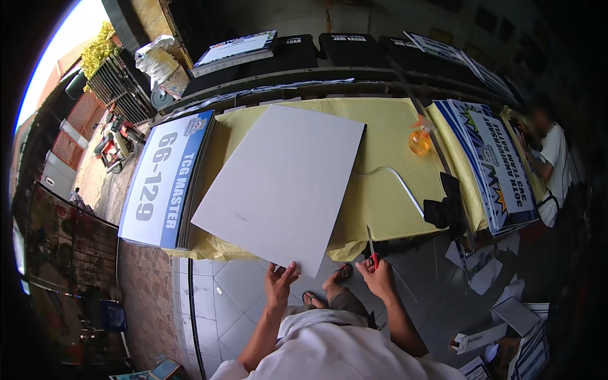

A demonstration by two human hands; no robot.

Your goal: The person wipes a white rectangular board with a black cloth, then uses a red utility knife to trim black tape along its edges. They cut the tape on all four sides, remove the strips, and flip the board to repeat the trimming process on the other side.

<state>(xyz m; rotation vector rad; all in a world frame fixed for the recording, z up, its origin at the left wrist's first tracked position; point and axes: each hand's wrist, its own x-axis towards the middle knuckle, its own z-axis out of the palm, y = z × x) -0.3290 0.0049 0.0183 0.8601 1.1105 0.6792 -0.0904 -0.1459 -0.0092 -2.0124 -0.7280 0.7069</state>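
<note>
The left hand (280,283) pinches the near corner of a large plain grey board (282,183), fingers curled over its edge. The right hand (378,277) is closed around a red-handled cutter (372,248), just right of that corner. The board lies tilted across the yellow-covered tabletop (386,142), its near corner overhanging the tabletop's front edge above the tiled floor (234,297). Left of the board sits a stack of printed signs (166,178); to its right, bare yellow surface reaches an orange spray bottle (420,139).
</note>
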